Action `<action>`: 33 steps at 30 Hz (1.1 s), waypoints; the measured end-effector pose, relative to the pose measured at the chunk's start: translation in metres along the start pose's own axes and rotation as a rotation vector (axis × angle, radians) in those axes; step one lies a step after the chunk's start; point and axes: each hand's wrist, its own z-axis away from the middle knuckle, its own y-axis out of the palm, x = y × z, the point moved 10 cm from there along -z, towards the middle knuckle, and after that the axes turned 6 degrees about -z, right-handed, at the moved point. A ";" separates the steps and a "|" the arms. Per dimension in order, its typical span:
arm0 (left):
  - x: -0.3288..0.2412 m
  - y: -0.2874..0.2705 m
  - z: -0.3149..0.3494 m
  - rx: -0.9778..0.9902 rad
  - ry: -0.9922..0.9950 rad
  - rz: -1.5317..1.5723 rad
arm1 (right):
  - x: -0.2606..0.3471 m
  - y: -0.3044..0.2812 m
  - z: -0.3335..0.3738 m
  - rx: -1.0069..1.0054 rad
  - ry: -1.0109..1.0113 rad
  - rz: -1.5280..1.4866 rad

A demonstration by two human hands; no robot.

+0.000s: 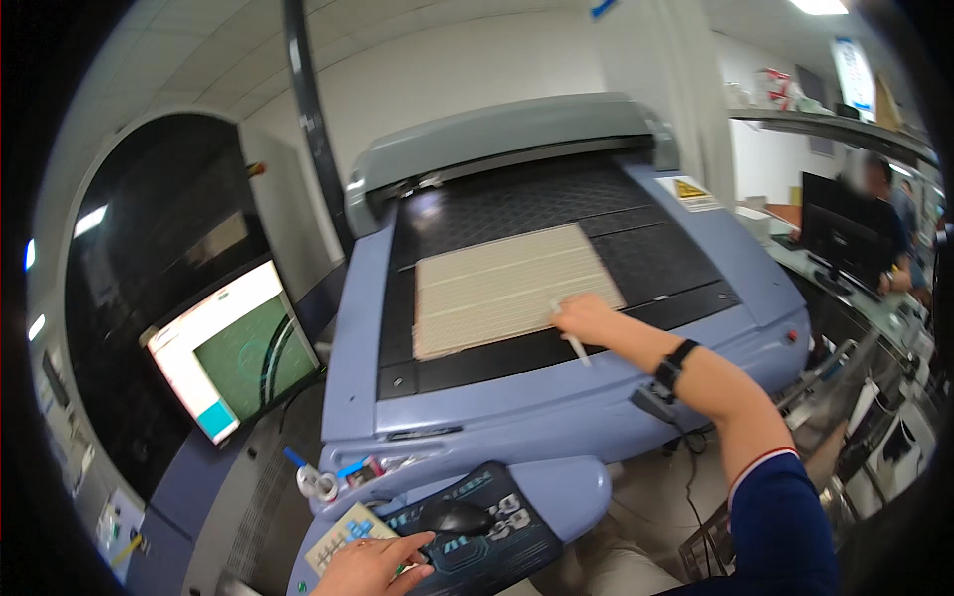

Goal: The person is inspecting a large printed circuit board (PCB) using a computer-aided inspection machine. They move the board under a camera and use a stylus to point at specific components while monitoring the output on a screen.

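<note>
A flat beige panel (pixel 512 288) with fine rows and pale stripes lies on the black bed (pixel 646 258) of a large blue-grey machine. My right hand (pixel 584 318) is closed around a slim white pen-like stick (pixel 579 351) over the panel's near right part. One end of the stick points toward the panel, the other toward me. What exactly the stick is, I cannot make out. At the bottom, my left hand (pixel 373 568) is open, its fingers stretched out beside a beige keypad (pixel 348 531) with blue keys. A black mouse (pixel 457 518) rests on a dark mouse pad (pixel 517 536) just beyond those fingers.
A grey hood (pixel 517 124) spans the bed's far end. Left stands a lit monitor (pixel 234 348); a small holder (pixel 318 485) with pens sits near the keypad. A cable (pixel 688 487) hangs at the front. At far right a person (pixel 874 214) sits behind a dark monitor (pixel 845 238).
</note>
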 end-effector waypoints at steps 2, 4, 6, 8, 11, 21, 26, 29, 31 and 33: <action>-0.023 -0.012 -0.012 -0.010 0.039 -0.084 | -0.017 0.011 -0.005 0.018 0.065 0.055; -0.061 -0.042 -0.011 -0.451 0.417 -0.317 | -0.018 0.001 -0.011 -0.016 0.101 0.088; -0.066 -0.046 -0.020 -0.458 0.402 -0.301 | -0.006 0.001 -0.020 0.137 0.126 0.002; -0.075 -0.049 -0.030 -0.505 0.440 -0.374 | -0.005 0.000 -0.019 0.147 0.133 -0.003; -0.075 -0.046 -0.040 -0.487 0.431 -0.355 | -0.005 0.001 -0.020 0.138 0.085 0.038; -0.066 -0.046 -0.084 -0.452 0.472 -0.238 | -0.037 0.010 0.004 0.011 0.025 0.165; -0.062 -0.080 -0.118 -0.614 0.525 0.036 | -0.026 -0.047 0.017 -0.296 0.031 0.266; -0.070 -0.108 -0.165 -0.586 0.583 0.402 | -0.056 -0.122 0.023 -0.371 0.308 0.109; -0.090 -0.117 -0.179 -0.589 0.529 0.658 | -0.078 -0.163 0.041 -0.492 0.497 -0.061; -0.103 -0.120 -0.194 -0.590 0.464 0.917 | -0.087 -0.169 0.044 -0.523 0.575 -0.135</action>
